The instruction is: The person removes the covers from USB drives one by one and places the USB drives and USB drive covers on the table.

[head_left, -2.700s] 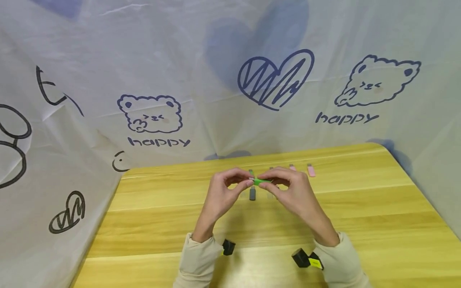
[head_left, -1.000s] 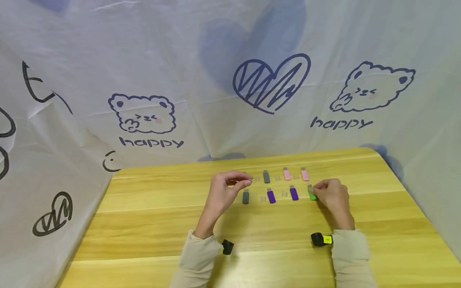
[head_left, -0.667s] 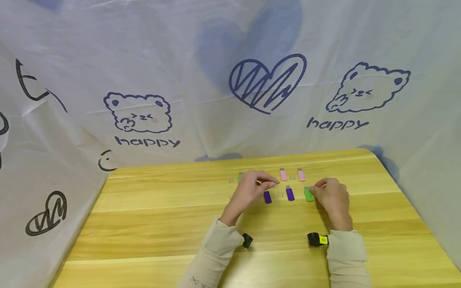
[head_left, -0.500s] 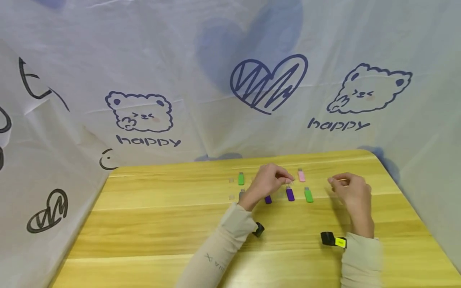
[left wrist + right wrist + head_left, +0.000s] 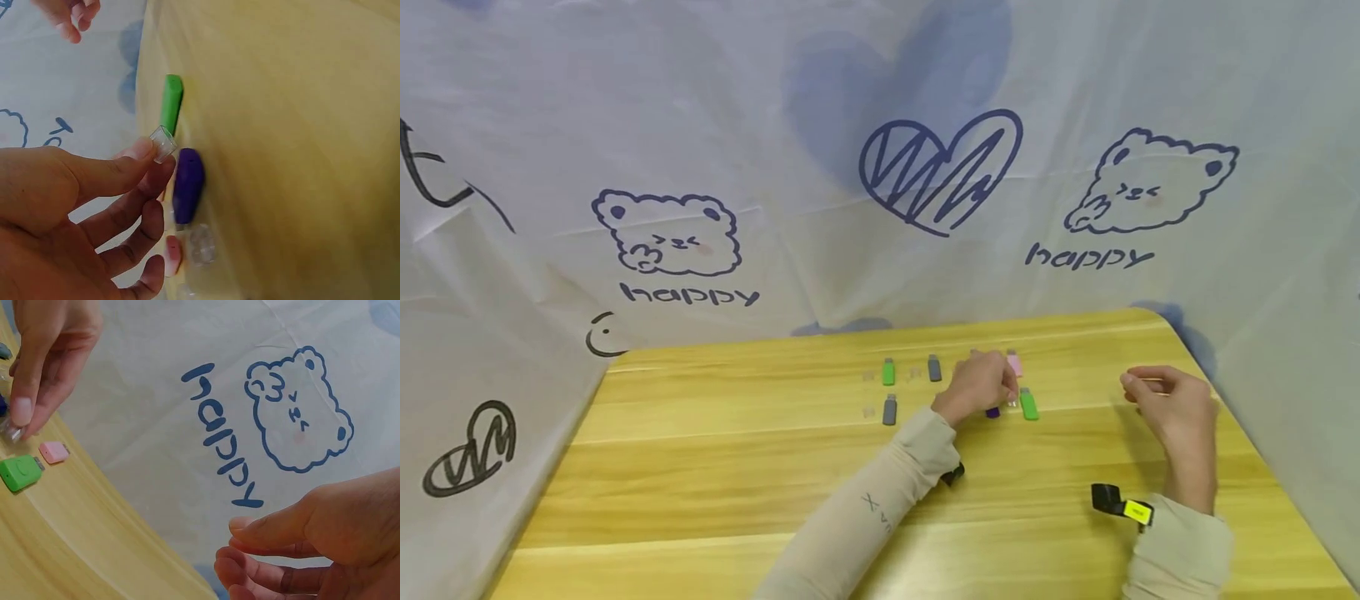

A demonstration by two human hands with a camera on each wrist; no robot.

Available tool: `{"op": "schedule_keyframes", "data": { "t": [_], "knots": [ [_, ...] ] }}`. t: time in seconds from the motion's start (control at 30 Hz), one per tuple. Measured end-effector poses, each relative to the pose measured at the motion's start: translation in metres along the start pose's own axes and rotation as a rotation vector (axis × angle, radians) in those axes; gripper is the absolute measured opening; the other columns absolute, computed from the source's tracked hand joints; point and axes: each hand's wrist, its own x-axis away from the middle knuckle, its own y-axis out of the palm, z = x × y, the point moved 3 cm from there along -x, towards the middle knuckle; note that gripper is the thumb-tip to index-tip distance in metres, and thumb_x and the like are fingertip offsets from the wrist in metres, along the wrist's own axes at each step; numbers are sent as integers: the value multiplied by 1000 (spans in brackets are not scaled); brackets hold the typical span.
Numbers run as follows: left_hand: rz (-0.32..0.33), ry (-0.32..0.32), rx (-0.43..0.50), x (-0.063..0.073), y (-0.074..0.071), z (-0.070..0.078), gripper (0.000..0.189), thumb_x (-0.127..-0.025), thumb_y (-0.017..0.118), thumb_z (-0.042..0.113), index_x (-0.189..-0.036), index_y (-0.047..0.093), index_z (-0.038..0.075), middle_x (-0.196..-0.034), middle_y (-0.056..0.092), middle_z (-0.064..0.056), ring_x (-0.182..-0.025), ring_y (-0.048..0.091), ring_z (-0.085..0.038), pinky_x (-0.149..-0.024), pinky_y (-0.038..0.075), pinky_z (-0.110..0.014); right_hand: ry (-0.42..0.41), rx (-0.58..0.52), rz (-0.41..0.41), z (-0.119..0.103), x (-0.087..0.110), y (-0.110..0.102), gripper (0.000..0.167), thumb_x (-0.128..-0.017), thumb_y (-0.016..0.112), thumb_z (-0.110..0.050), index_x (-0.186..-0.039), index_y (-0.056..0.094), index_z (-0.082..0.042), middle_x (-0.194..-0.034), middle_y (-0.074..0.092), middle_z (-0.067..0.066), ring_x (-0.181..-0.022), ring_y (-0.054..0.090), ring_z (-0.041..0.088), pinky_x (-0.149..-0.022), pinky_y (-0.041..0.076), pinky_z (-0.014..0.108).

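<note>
My left hand pinches a clear plastic cap between thumb and index finger. It hovers between a purple USB stick and a green USB stick, low over the table. Behind them lies a pink USB stick. The left hand hides part of the two rows in the head view. Off to the right, my right hand is raised, holding nothing, its fingers loosely bent. The right wrist view shows the cap beside the green stick as well.
Further left lie another green USB stick and two grey ones, one in the back row. Loose clear caps lie beside several sticks. A printed white cloth hangs behind the wooden table.
Both hands held the green stick; they parted, the left keeping the cap. My right hand laid the stick at the row's right end, let go and moved right. My left hand moved right.
</note>
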Motion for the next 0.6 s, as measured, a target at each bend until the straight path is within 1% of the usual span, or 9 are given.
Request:
{"op": "schedule_keyframes", "data": {
  "t": [0.07, 0.17, 0.3, 0.33, 0.4, 0.47, 0.53, 0.57, 0.6],
  "knots": [
    [18, 0, -7, 1, 1, -2, 11, -94, 78, 16, -84, 83, 18, -81, 74, 12, -76, 61, -4, -94, 51, -40, -9, 1, -15, -2, 0, 3, 40, -102, 65, -28, -124, 69, 5, -94, 77, 14, -63, 60, -6, -57, 50, 18],
    [36, 8, 6, 2, 2, -5, 14, -94, 77, 12, -81, 82, 16, -78, 73, 10, -71, 60, -4, -97, 50, -47, -22, 8, -31, -4, -1, 8, 39, -102, 66, -27, -124, 69, 5, -96, 76, 17, -63, 60, -5, -57, 50, 18],
    [61, 34, 31, 4, 3, -9, 17, -94, 76, 9, -79, 81, 15, -79, 73, 10, -70, 59, -3, -105, 45, -55, -42, 13, -31, -7, -3, 12, 36, -102, 66, -24, -122, 69, 6, -98, 76, 20, -62, 61, -5, -57, 51, 19],
    [65, 41, 45, 6, 3, -10, 17, -94, 76, 9, -79, 81, 15, -80, 73, 9, -71, 59, -3, -104, 46, -54, -48, 18, -29, -7, -3, 13, 36, -102, 66, -24, -122, 69, 6, -99, 76, 20, -62, 62, -4, -57, 51, 19],
    [68, 44, 79, 10, 2, -11, 13, -95, 76, 10, -83, 81, 14, -84, 74, 8, -72, 61, -4, -97, 51, -45, -62, 35, -26, -8, -3, 14, 37, -102, 66, -26, -123, 69, 4, -101, 76, 20, -64, 63, -3, -57, 50, 18],
    [73, 28, 103, 18, -1, -13, 8, -96, 75, 16, -92, 82, 13, -92, 75, 6, -78, 64, -6, -88, 54, -34, -101, 51, -19, -9, -3, 13, 38, -101, 66, -28, -127, 69, 1, -106, 75, 21, -71, 62, -3, -59, 48, 16],
    [101, 13, 114, 27, -9, -18, 15, -98, 73, 22, -104, 81, 11, -104, 75, 2, -90, 67, -12, -82, 54, -30, -156, 25, -3, -11, -5, 11, 40, -101, 67, -28, -131, 66, -1, -112, 73, 21, -79, 60, -5, -64, 47, 12],
    [121, 5, 111, 32, -14, -22, 21, -100, 71, 26, -112, 79, 11, -112, 74, 0, -100, 67, -16, -84, 55, -30, -186, 8, 6, -12, -6, 10, 43, -101, 67, -29, -135, 64, -2, -116, 71, 22, -84, 58, -7, -67, 46, 10],
    [143, 1, 111, 38, -21, -26, 27, -101, 68, 29, -120, 77, 11, -121, 72, -3, -111, 65, -20, -92, 53, -33, -217, -10, 20, -13, -8, 8, 45, -101, 67, -29, -138, 62, -3, -120, 69, 22, -88, 56, -8, -70, 46, 8]
  ]
}}
